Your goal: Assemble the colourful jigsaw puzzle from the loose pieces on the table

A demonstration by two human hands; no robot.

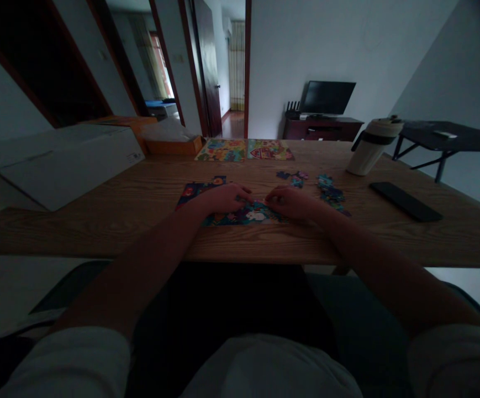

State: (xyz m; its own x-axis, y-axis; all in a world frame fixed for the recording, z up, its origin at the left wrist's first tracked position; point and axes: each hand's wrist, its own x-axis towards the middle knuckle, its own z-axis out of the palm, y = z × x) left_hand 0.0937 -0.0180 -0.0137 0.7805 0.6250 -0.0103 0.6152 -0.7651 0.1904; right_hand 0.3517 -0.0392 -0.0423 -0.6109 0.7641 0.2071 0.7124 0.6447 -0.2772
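Observation:
A partly assembled colourful jigsaw puzzle (194,194) lies on the wooden table (140,221) in front of me. My left hand (225,197) rests on top of it, fingers curled down onto the pieces. My right hand (291,200) sits at the puzzle's right end, fingers bent and pinched against a piece near the middle. The fingertips of both hands nearly meet. Loose puzzle pieces (331,193) are scattered just right of my right hand, with a few more pieces (291,178) behind it.
Two finished puzzle boards (243,150) lie at the table's far edge. A white tumbler (372,146) stands at the right, a dark phone (405,201) beside it. A white box (69,163) and an orange box (173,145) sit at the left.

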